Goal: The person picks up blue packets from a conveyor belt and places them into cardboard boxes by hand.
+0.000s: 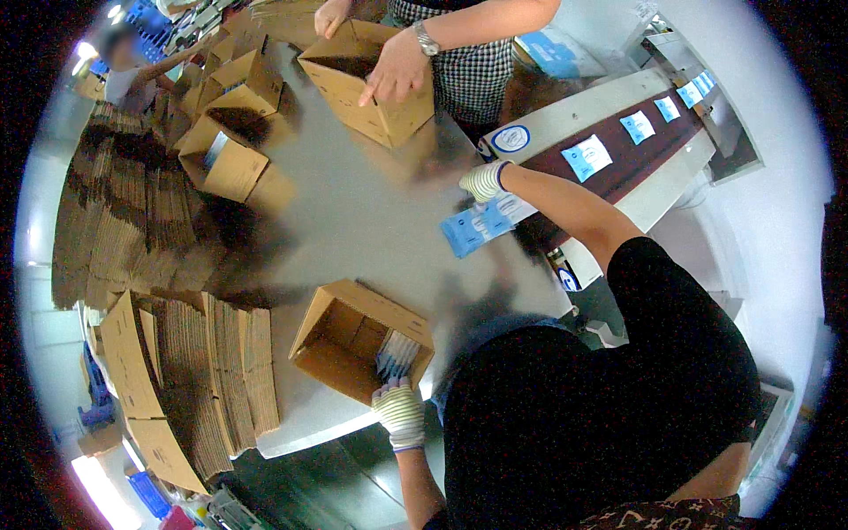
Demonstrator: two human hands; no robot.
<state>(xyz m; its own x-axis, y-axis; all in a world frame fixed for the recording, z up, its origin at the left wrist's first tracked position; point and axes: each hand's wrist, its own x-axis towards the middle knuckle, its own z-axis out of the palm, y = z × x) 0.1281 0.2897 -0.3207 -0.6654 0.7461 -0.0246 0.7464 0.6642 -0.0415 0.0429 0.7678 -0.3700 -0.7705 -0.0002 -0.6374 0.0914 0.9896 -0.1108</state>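
My left hand (400,417), in a striped white glove, is closed over the near rim of an open cardboard box (320,363). Its fingertips reach inside, against blue-and-white packets (398,354) standing at the box's right end. My right hand (484,182), gloved the same way, is stretched forward beside the conveyor's near end. Just below it, a blue-and-white packet (475,230) lies on the grey table, with another packet (515,209) overlapping it by the belt. The right fingers are blurred, and whether they hold anything is unclear.
More packets (586,158) lie along the dark conveyor belt (619,181) at right. Across the table (344,234), a co-worker's hands (396,68) handle another open box (375,110). Open boxes (231,168) stand at the far left, near stacked flat cardboard (190,371). Another person (132,75) is farther back.
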